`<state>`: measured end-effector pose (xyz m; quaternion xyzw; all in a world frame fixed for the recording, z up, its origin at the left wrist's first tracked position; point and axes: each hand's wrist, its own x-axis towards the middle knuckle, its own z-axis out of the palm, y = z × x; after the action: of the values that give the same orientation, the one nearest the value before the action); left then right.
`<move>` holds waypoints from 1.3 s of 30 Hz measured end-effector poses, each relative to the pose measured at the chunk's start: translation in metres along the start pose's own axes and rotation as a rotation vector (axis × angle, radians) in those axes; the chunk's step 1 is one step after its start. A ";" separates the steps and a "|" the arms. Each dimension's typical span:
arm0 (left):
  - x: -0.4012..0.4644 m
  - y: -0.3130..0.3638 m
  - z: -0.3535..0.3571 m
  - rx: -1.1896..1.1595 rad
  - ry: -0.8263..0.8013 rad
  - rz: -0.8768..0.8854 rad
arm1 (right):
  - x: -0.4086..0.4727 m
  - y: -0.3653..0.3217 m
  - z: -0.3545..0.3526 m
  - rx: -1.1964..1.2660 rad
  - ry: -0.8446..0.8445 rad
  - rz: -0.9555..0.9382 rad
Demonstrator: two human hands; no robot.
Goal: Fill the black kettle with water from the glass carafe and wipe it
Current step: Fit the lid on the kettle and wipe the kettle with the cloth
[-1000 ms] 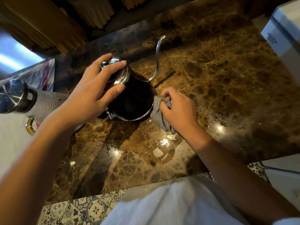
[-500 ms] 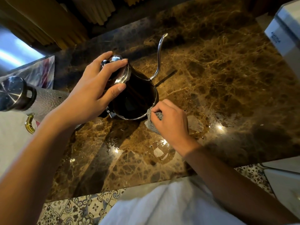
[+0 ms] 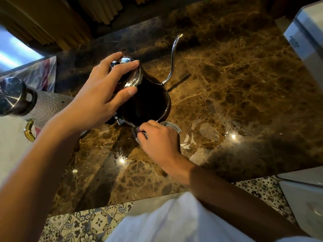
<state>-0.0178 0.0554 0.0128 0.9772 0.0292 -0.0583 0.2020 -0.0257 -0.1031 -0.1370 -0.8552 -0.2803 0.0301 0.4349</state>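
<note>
The black kettle [image 3: 148,100] stands on the brown marble counter [image 3: 236,84], its thin gooseneck spout [image 3: 172,58] rising toward the far side. My left hand [image 3: 103,95] presses down over its shiny lid, fingers spread around the rim. A grey cloth [image 3: 170,126] is bunched under my right hand [image 3: 157,138], which presses it against the kettle's near lower edge. The glass carafe [image 3: 49,105], textured with a steel and black top, lies at the left edge behind my left forearm.
A white box [image 3: 304,41] sits at the far right of the counter. Wet patches shine on the marble right of the cloth. White cabinet fronts [image 3: 304,203] and patterned floor tiles lie below the counter's near edge.
My right hand has slid the cloth leftward around the kettle's base, from its right side to its near edge. My left hand stays on the lid.
</note>
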 end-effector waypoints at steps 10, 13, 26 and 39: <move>0.002 -0.017 -0.003 -0.022 -0.017 0.080 | 0.024 0.073 -0.069 0.149 0.214 0.298; 0.003 -0.026 -0.007 -0.075 -0.023 0.141 | 0.049 0.087 -0.089 0.165 0.349 0.370; 0.004 -0.002 -0.006 0.443 0.239 -0.055 | 0.055 0.082 -0.056 0.364 0.101 0.236; 0.011 0.000 -0.003 0.472 0.300 -0.024 | 0.015 0.062 -0.048 0.190 -0.052 0.109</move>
<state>-0.0063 0.0568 0.0144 0.9945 0.0562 0.0793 -0.0384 0.0285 -0.1590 -0.1514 -0.8229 -0.2404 0.1026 0.5044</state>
